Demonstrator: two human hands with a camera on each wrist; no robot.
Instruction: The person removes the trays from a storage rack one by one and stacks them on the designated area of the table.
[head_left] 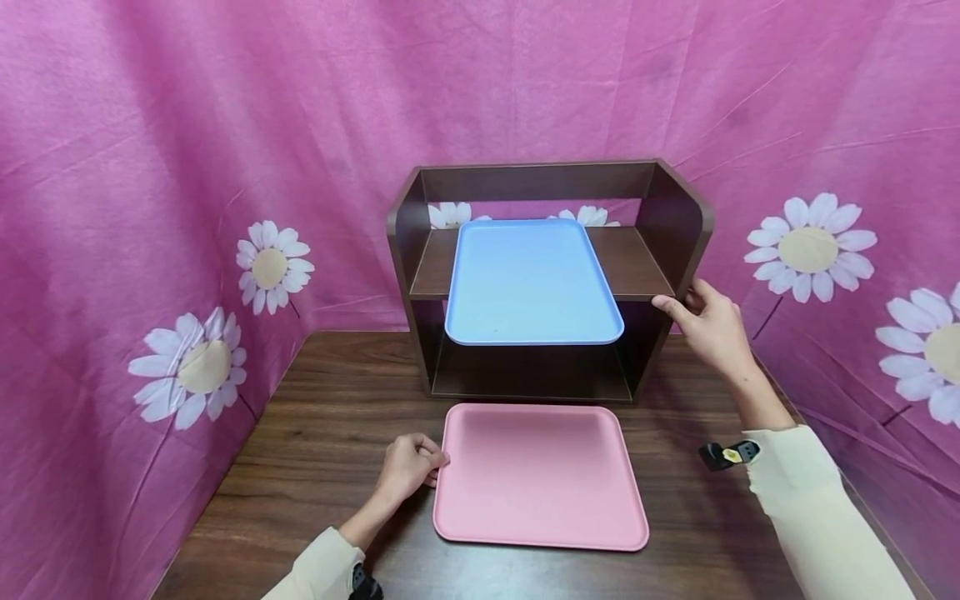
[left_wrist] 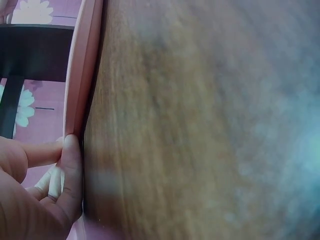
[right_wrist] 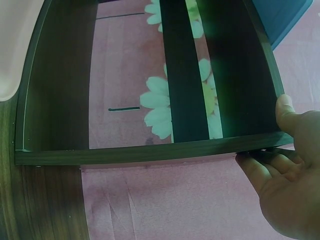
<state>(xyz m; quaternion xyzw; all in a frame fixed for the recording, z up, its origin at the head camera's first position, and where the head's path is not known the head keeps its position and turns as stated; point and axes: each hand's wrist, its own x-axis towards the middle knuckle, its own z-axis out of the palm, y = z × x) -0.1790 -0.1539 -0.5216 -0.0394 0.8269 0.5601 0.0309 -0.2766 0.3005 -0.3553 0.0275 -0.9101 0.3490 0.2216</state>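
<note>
A pink tray (head_left: 540,477) lies on the wooden table before a dark brown two-tier shelf rack (head_left: 532,182). My left hand (head_left: 410,463) pinches the tray's left edge between thumb and fingers; the left wrist view shows the fingertips at the tray rim (left_wrist: 84,75). With my right hand (head_left: 712,327) I grip the rack's right side panel, thumb on the front edge by the middle shelf, fingers around the outer face. On that middle shelf rests a blue tray (head_left: 534,283), its front part sticking out past the shelf edge.
Pink cloth (head_left: 525,83) printed with daisies hangs behind and at both sides of the wooden table (head_left: 300,467). Below the blue tray is the rack's lower compartment (head_left: 532,375). The pink tray's far edge lies close to the rack's base.
</note>
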